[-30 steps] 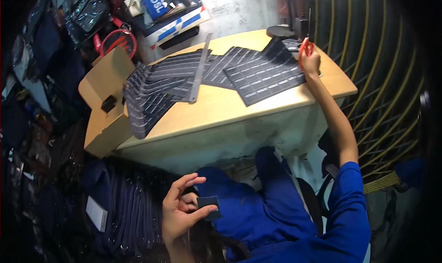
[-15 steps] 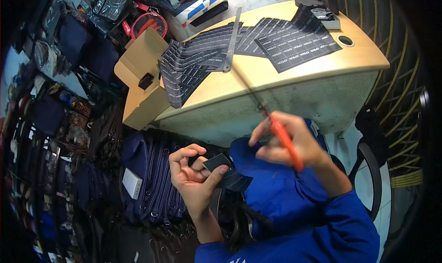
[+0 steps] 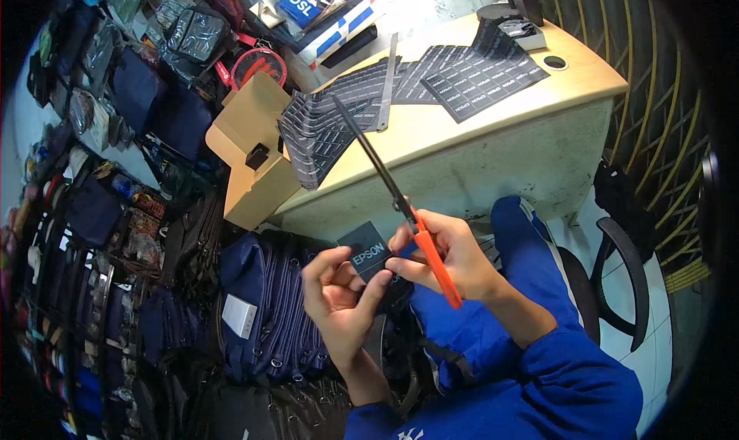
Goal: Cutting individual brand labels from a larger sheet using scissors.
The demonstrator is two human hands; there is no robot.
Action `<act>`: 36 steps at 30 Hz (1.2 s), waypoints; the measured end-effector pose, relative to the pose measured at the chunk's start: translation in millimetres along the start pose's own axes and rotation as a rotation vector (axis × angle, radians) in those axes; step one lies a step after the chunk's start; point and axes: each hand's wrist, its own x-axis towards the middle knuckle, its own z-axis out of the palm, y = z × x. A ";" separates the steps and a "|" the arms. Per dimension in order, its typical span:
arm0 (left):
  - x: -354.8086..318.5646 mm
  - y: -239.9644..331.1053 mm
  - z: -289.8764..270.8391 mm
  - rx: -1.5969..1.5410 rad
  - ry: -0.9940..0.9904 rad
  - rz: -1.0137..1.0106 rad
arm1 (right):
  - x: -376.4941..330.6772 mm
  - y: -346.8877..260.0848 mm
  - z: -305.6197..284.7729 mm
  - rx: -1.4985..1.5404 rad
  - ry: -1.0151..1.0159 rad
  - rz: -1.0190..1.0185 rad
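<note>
1. Workroom setting: tan desk (image 3: 539, 93) at upper centre, bearing dark sheets of labels (image 3: 477, 82) and a metal ruler (image 3: 387, 82); a cardboard box (image 3: 250, 143) stands at its left corner.
2. Floor at left: stacked navy bags (image 3: 269, 309) and assorted packaged goods, crowded close together.
3. Left hand (image 3: 339, 301): fingers curled around the lower edge of a small black label (image 3: 366, 251), held tilted, face up, below the desk front and over the lap.
4. Right hand (image 3: 450, 259): closed on the orange handles of a pair of scissors (image 3: 392, 197); its fingertips also touch the right edge of the label.
5. Scissors axis: long and diagonal, handles low at the right, dark blades running up and left past the label toward the desk. Blades appear closed together.
6. Key relation: the label lies just left of the scissor pivot, touching both hands, with the blades lying above it rather than across it.
7. Hands: close together, nearly touching, the label between them.
</note>
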 end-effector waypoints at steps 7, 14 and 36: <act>3.3 4.3 1.7 0.135 -0.142 -0.048 | -6.3 3.7 -5.0 -0.018 0.010 -0.041; 0.9 12.4 -14.6 0.223 -0.185 -0.019 | -13.0 -8.2 -19.1 0.004 0.012 -0.034; 4.8 14.1 -35.4 0.161 -0.367 0.025 | -24.0 -70.7 -91.8 -0.779 -0.898 0.444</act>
